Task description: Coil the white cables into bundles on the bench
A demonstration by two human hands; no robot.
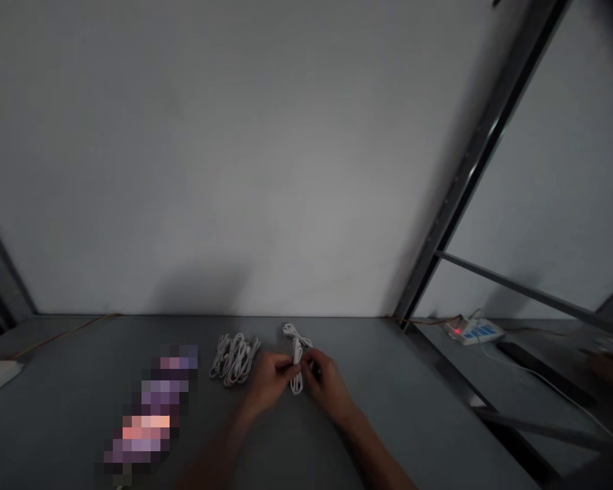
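Head view: left hand (272, 380) pinches coiled white cable (297, 352), lower centre of frame, sticking out above and below the pinch; right hand (325, 381) just right, can't tell if gripping.

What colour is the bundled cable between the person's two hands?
White; the cable shows best in the head view.

Pixelated object (158, 395) at left, blurred beyond recognition
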